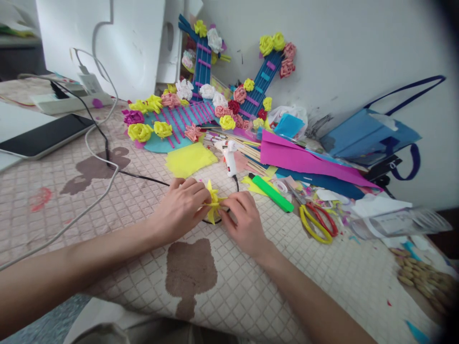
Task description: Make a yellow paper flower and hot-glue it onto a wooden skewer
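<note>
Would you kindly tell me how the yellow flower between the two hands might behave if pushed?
The yellow flower is probably light, as it looks small and thin. Its narrow petals would likely bend or crease under a push. With those points sticking out, it seems unlikely to roll smoothly.

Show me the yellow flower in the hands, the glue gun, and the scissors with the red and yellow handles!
Yellow paper flower (pixel 214 196): head view, on its petals.
White glue gun (pixel 230 160): head view, on its handle.
Scissors (pixel 303 209): head view, on the yellow handle near the blades.
</note>
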Motion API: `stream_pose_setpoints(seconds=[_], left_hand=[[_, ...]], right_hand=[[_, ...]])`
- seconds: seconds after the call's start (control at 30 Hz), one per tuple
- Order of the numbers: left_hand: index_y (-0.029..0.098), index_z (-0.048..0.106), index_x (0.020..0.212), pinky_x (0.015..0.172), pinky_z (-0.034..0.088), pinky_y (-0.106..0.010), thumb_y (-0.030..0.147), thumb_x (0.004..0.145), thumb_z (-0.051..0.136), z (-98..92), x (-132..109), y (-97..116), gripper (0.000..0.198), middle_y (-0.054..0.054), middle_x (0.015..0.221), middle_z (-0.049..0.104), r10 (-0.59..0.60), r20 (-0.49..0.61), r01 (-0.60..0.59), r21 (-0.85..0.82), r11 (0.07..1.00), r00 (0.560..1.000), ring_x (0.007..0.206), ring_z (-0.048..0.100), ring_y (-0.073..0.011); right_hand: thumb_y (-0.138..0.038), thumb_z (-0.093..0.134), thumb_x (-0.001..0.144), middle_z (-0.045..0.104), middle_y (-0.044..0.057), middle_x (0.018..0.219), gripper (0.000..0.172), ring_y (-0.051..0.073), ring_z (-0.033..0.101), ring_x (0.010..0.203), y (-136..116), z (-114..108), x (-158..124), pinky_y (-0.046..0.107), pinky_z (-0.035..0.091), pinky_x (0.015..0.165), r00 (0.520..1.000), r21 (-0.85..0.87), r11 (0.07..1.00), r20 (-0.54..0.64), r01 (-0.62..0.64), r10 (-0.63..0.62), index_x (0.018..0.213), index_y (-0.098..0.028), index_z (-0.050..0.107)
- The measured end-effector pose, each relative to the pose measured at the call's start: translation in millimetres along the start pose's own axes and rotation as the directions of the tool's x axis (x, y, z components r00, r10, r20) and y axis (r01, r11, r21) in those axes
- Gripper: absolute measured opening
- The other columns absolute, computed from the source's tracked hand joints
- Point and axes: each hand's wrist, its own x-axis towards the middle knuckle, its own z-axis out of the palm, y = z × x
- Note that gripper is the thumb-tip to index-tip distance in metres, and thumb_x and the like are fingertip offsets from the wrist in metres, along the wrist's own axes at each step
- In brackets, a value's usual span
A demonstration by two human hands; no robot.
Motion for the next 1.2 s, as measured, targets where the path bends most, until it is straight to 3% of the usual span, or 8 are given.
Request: stream_pose_setpoints(seconds=[0.3,0.53,0.93,1.1,1.2], left_hand=[[0.016,0.054,0.075,0.075,0.033,-0.035,0.024,0.09,0.046,-1.1,-2.0,2.7,0.019,-0.003,0.076,0.058,0.019,0.058,-0.02,0.019,1.0,0.998,0.079,0.051,-0.019],[0.016,0.055,0.074,0.076,0.033,-0.036,0.022,0.092,0.043,-1.6,-2.6,4.1,0.022,-0.003,0.076,0.058,0.038,0.056,-0.041,0.052,0.998,0.998,0.079,0.051,-0.0194],[0.017,0.055,0.078,0.078,0.032,-0.038,0.021,0.088,0.05,-1.1,-3.7,3.2,0.012,-0.003,0.08,0.059,0.067,-0.001,-0.066,0.131,0.989,0.998,0.083,0.052,-0.0207],[0.017,0.056,0.074,0.078,0.032,-0.038,0.019,0.087,0.049,0.3,-2.5,3.7,0.015,-0.003,0.077,0.059,0.061,-0.024,-0.057,0.16,0.985,0.998,0.081,0.052,-0.021],[0.017,0.055,0.073,0.076,0.033,-0.038,0.02,0.087,0.05,1.1,-2.5,4.2,0.015,-0.003,0.076,0.059,0.068,-0.032,-0.062,0.152,0.986,0.997,0.08,0.052,-0.021]], right_hand=[[-0.019,0.052,0.086,0.055,0.006,0.09,0.002,0.022,0.047,0.089,0.3,5.3,0.7,0.037,0.042,0.078,0.994,-0.016,0.998,0.087,-0.058,0.059,0.087,-0.019,0.054],[-0.017,0.053,0.086,0.054,0.005,0.089,0.002,0.021,0.047,0.089,0.1,5.8,1.4,0.036,0.042,0.079,0.991,0.045,0.993,0.088,-0.105,0.101,0.085,-0.019,0.052],[-0.02,0.047,0.09,0.056,0.006,0.088,0.012,0.021,0.047,0.088,1.3,7.1,2.5,0.036,0.041,0.077,0.991,-0.086,0.995,0.125,-0.04,0.051,0.082,-0.018,0.054],[-0.023,0.046,0.091,0.056,0.006,0.09,0.012,0.02,0.048,0.088,-3.2,4.1,2.1,0.036,0.041,0.077,0.997,-0.023,0.998,0.05,-0.063,0.064,0.085,-0.019,0.056],[-0.033,0.048,0.09,0.054,0.004,0.081,0.021,0.02,0.047,0.083,-10.2,2.9,1.7,0.035,0.04,0.075,0.996,-0.023,0.996,0.036,-0.084,0.085,0.074,-0.019,0.054]])
